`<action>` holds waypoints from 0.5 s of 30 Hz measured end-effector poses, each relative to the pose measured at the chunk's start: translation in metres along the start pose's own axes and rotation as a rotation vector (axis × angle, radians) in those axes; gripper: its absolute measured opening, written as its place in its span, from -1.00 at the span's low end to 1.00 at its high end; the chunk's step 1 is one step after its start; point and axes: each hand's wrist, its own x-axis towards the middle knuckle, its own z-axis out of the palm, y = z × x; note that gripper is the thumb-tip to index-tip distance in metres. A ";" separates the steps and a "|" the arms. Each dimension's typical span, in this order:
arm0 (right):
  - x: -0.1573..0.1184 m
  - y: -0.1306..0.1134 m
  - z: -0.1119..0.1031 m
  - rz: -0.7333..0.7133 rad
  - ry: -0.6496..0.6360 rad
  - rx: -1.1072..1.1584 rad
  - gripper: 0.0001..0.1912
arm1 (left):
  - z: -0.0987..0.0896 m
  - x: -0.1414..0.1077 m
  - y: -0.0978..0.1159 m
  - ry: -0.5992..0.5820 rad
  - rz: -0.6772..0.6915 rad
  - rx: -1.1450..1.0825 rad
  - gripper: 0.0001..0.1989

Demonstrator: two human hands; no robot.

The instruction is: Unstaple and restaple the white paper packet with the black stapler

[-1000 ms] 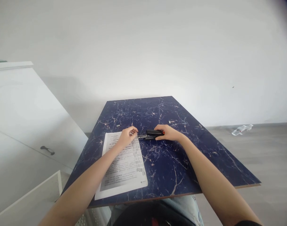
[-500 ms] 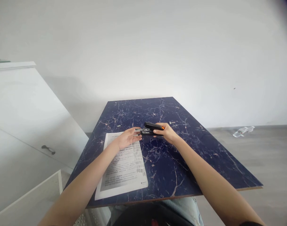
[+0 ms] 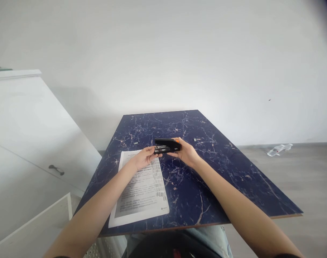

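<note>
A black stapler (image 3: 167,146) with a bit of orange at its rear is held above the dark blue marbled table (image 3: 184,200). Its top arm is raised, and the metal inside shows. Around its back end my right hand (image 3: 185,152) is closed. My left hand (image 3: 145,157) pinches the front end of its base between thumb and fingers. Below my left hand lies a printed sheet of paper (image 3: 139,193), whose top part is partly covered by that hand.
Two small pale pieces lie on the table, one at left (image 3: 136,143) and one at right (image 3: 196,139). A white cabinet (image 3: 26,125) with a dark handle stands at left. Clear plastic (image 3: 279,149) lies on the floor at right, and a pale wall rises behind.
The stapler has shifted slightly left and turned. The metal part that stuck out at its front now sits within the base, and my left fingers have closed on the front end.
</note>
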 end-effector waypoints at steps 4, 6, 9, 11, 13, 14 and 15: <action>0.004 0.007 -0.005 -0.031 0.029 -0.039 -0.61 | 0.000 0.000 0.001 0.001 -0.003 0.059 -0.76; 0.005 0.009 -0.007 -0.033 0.046 -0.036 -0.60 | 0.000 -0.001 0.001 -0.029 -0.003 0.081 -0.74; 0.005 0.010 -0.006 -0.027 0.051 -0.051 -0.59 | 0.000 -0.001 -0.002 -0.073 -0.010 0.106 -0.72; 0.004 0.009 -0.003 -0.026 0.040 -0.086 -0.60 | -0.002 -0.001 -0.004 -0.104 -0.018 0.125 -0.72; 0.002 0.007 -0.001 -0.025 0.030 -0.111 -0.62 | -0.003 0.000 -0.006 -0.137 -0.028 0.143 -0.72; 0.002 0.007 0.001 -0.027 0.027 -0.117 -0.62 | -0.004 0.000 -0.006 -0.146 -0.029 0.147 -0.71; 0.001 0.006 0.001 -0.031 0.022 -0.122 -0.62 | -0.004 0.001 -0.007 -0.144 -0.027 0.148 -0.71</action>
